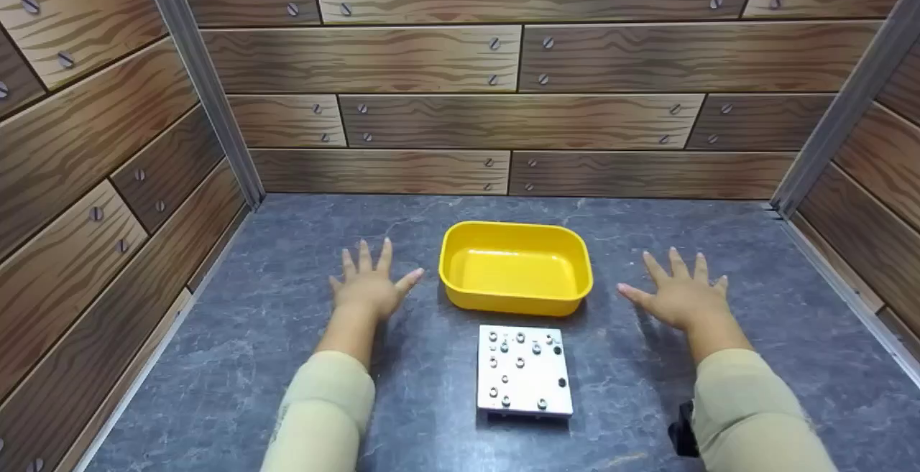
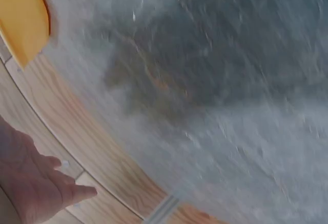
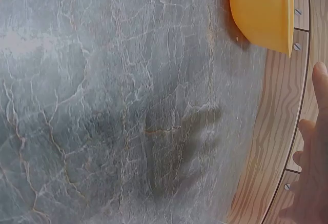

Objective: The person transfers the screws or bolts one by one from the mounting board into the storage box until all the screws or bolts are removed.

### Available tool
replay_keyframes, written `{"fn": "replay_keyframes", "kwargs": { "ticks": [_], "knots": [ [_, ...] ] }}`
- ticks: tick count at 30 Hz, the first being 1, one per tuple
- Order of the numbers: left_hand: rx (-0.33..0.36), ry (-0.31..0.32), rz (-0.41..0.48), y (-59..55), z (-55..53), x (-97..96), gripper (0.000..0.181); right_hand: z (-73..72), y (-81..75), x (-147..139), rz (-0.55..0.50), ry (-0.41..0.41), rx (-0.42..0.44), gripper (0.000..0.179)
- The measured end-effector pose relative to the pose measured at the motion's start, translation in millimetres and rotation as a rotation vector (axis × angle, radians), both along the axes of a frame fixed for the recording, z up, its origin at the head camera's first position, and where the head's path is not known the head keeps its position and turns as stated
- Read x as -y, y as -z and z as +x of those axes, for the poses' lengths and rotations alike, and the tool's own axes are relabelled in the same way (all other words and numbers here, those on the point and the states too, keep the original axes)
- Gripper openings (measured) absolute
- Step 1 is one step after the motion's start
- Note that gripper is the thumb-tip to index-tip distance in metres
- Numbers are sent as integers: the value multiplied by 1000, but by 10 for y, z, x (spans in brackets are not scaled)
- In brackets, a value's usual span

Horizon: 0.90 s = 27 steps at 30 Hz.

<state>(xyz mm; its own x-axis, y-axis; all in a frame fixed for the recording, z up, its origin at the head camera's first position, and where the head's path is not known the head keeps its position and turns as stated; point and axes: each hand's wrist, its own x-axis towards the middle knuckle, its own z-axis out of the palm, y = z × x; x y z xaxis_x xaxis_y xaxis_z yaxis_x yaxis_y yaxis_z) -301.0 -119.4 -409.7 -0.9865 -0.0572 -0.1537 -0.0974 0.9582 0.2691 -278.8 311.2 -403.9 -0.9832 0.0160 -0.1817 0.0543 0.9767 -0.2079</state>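
My left hand (image 1: 368,291) is spread flat, fingers straight, left of a yellow tray (image 1: 514,303). On the tray's other side my right hand (image 1: 683,298) is spread the same way. Neither hand holds anything. The tray is rectangular with rounded corners, and nothing lies inside it. In front of it sits a silver metal block (image 1: 525,371) with several screws and holes in its top. Both wrist views catch only a corner of the tray, with part of the left hand (image 2: 38,183) in one and of the right hand (image 3: 312,152) in the other.
The dark grey marbled tabletop (image 1: 431,400) is bounded by a wood-patterned back wall (image 1: 431,120) and side walls, with metal posts at the corners. A small black object (image 1: 684,430) shows beside the right sleeve.
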Motion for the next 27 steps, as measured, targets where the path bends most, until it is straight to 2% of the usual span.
{"fn": "replay_keyframes", "kwargs": {
  "ticks": [6, 12, 15, 18, 20, 25, 27],
  "knots": [
    [10, -19, 169, 107, -69, -173, 86, -7, 23, 30, 8, -2, -2, 105],
    [-53, -51, 423, 188, -146, -367, 81, -41, 62, 16, 13, 1, -5, 106],
    [-74, -101, 582, 227, -163, -486, 79, -33, 81, -2, 12, -2, -13, 106],
    [-75, -169, 694, 254, -179, -597, 74, -26, 104, -12, 14, -6, -14, 105],
    [-91, -196, 731, 266, -190, -647, 70, -30, 117, -12, 17, -5, -13, 105],
    [-157, -246, 750, 280, -215, -692, 56, -54, 121, 12, 25, -8, -17, 106],
    [-162, -267, 758, 286, -222, -695, 51, -62, 118, 27, 29, -13, -24, 106]
  ]
}}
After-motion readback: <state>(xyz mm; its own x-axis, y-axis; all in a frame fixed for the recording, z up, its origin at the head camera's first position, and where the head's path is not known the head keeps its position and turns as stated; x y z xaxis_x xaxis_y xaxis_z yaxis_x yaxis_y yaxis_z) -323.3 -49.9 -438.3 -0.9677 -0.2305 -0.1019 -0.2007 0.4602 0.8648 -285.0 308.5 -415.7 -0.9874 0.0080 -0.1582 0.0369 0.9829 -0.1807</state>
